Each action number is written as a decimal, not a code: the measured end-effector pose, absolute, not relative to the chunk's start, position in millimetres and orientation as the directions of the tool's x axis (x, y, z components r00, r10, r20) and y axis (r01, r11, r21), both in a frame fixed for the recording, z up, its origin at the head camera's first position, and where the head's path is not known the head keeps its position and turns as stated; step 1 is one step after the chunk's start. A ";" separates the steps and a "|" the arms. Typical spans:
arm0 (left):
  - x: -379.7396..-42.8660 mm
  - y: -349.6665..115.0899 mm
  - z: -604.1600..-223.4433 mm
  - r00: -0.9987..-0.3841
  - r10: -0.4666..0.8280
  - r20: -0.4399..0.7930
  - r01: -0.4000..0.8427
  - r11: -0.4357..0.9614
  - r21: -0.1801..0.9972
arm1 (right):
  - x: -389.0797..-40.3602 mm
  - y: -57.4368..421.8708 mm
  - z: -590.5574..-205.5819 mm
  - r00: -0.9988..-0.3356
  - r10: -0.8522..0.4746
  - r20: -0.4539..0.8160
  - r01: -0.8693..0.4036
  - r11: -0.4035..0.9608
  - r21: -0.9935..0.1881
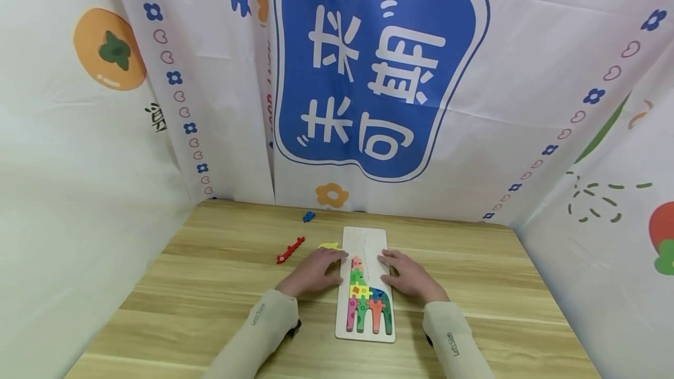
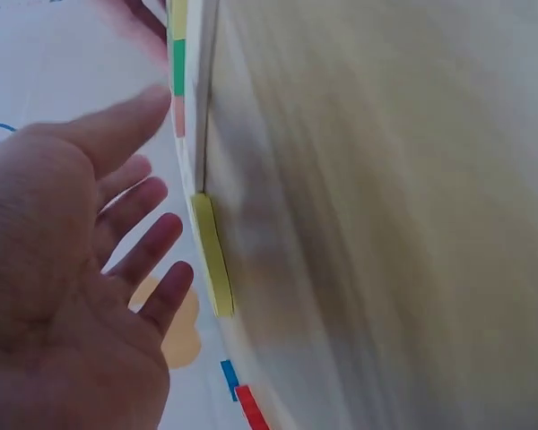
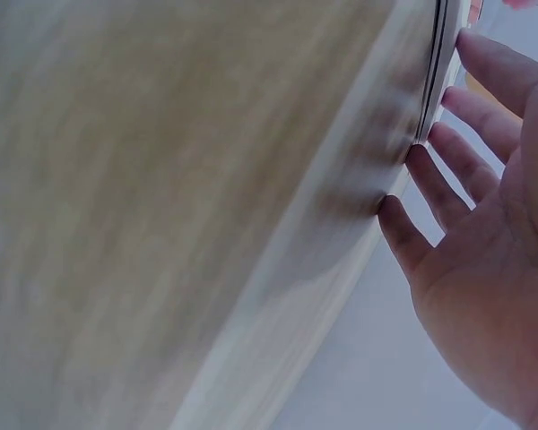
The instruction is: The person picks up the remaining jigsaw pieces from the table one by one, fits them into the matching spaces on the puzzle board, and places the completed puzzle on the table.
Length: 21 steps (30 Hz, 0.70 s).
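A white puzzle board [image 1: 376,241] lies lengthwise between my hands. Its lower part bears colourful interlocking pieces that form a four-legged animal, including a yellow piece [image 1: 360,291] and a blue piece [image 1: 378,294]. My left hand [image 1: 317,271], fingers extended and loosely spread, is at the board's left side; in the left wrist view its thumb [image 2: 130,125] overlaps the board edge. On the opposite side, my right hand [image 1: 412,276] has its fingertips [image 3: 415,154] right at the board's edge, holding nothing. A loose yellow piece [image 1: 329,245] lies just beyond the left fingers, partly hidden.
A long red piece [image 1: 291,250] lies left of the board, and a small blue piece [image 1: 309,216] sits near the back edge. Printed white cloth [image 1: 231,151] hangs around the wooden table [image 1: 474,285] at the back and sides.
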<state>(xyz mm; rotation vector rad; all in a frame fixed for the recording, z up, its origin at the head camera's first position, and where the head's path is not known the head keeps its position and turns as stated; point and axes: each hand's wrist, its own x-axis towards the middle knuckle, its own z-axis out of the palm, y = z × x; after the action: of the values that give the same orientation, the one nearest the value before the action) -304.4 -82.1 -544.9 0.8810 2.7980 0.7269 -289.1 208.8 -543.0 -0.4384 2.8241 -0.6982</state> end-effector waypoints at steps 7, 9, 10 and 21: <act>-295.2 -91.6 -550.0 -0.780 0.625 -0.040 0.566 0.731 0.381 | -287.8 206.4 -539.7 -0.936 -0.334 -0.112 -0.242 0.841 -0.483; -294.7 -91.1 -550.7 -0.781 0.624 -0.037 0.570 0.735 0.368 | -287.7 206.6 -539.7 -0.936 -0.331 -0.118 -0.239 0.845 -0.478; -294.5 -90.7 -550.7 -0.782 0.623 -0.036 0.570 0.737 0.363 | -287.8 206.8 -540.2 -0.936 -0.332 -0.118 -0.239 0.845 -0.478; -308.9 -91.0 -543.9 -0.790 0.613 -0.010 0.546 0.712 0.441 | -288.7 209.3 -540.5 -0.934 -0.341 -0.107 -0.252 0.841 -0.478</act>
<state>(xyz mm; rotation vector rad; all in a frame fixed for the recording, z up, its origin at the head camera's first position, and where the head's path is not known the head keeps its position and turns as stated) -308.9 -91.0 -543.9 0.9413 2.7606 0.6367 -288.7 209.3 -540.5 -0.4609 2.8324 -0.6972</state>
